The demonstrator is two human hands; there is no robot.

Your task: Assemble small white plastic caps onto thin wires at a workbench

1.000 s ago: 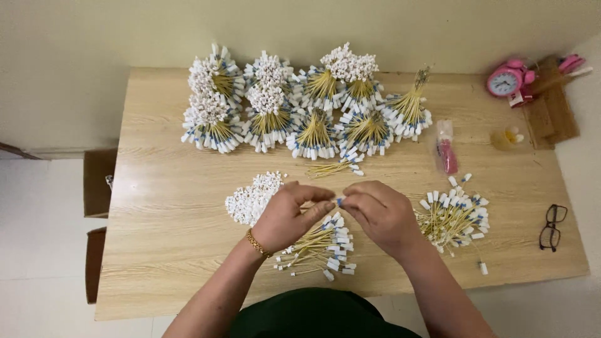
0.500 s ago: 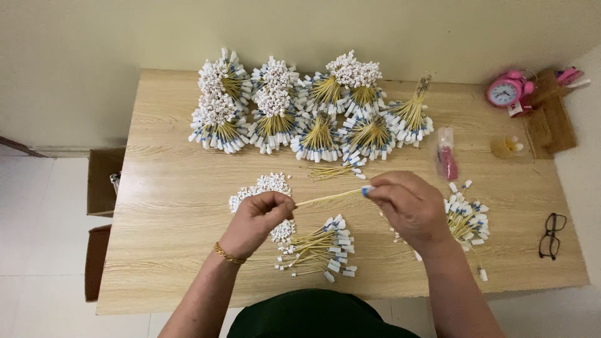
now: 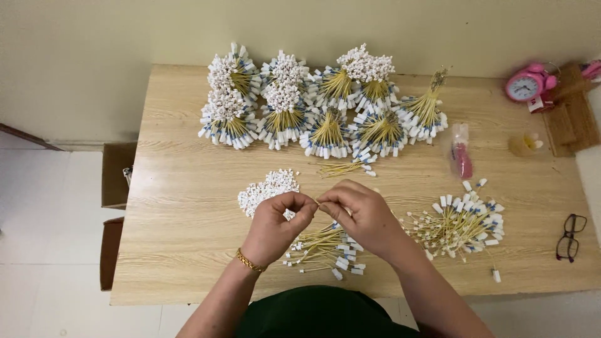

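Note:
My left hand (image 3: pixel 275 226) and my right hand (image 3: pixel 363 216) meet fingertip to fingertip above the table's front middle, pinching a thin yellow wire piece between them; most of that piece is hidden by the fingers. Under the hands lies a loose pile of yellow wires with white tags (image 3: pixel 325 249). A heap of small white caps (image 3: pixel 266 189) sits just left of my left hand. A second loose pile of tagged yellow wires (image 3: pixel 460 219) lies to the right.
Several tied bundles of tagged wires (image 3: pixel 325 103) fill the back of the wooden table (image 3: pixel 181 219). A few loose wires (image 3: pixel 347 167) lie mid-table. A pink alarm clock (image 3: pixel 526 84), a small plastic bag (image 3: pixel 461 153) and glasses (image 3: pixel 568 236) are at the right. Cardboard boxes (image 3: pixel 116 175) stand on the floor left.
Half a second ago my right hand held a wire out to the right, apart from the left hand over the caps. Now both hands have come together at the middle.

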